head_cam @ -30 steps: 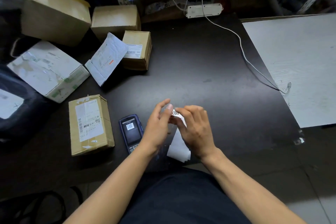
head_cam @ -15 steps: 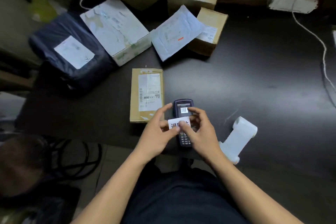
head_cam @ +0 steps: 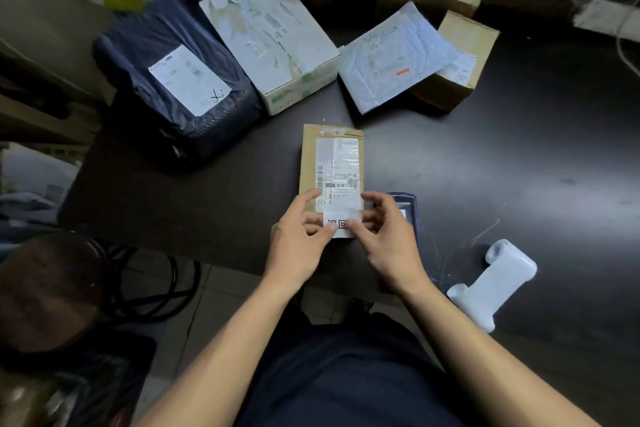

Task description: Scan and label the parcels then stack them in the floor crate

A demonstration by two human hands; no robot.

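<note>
while both hands (head_cam: 346, 236) pinch a label (head_cam: 341, 226), it touches the box (head_cam: 308, 163).

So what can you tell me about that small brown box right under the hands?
The small brown cardboard box lies flat near the dark table's front edge, long side pointing away. A white printed shipping label covers most of its top. Both hands, left and right, hold a small white sticker over its near end.

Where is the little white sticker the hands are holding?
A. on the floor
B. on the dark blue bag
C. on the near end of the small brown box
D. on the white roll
C: both hands, left hand and right hand, pinch the white sticker at the near end of the small brown box.
</note>
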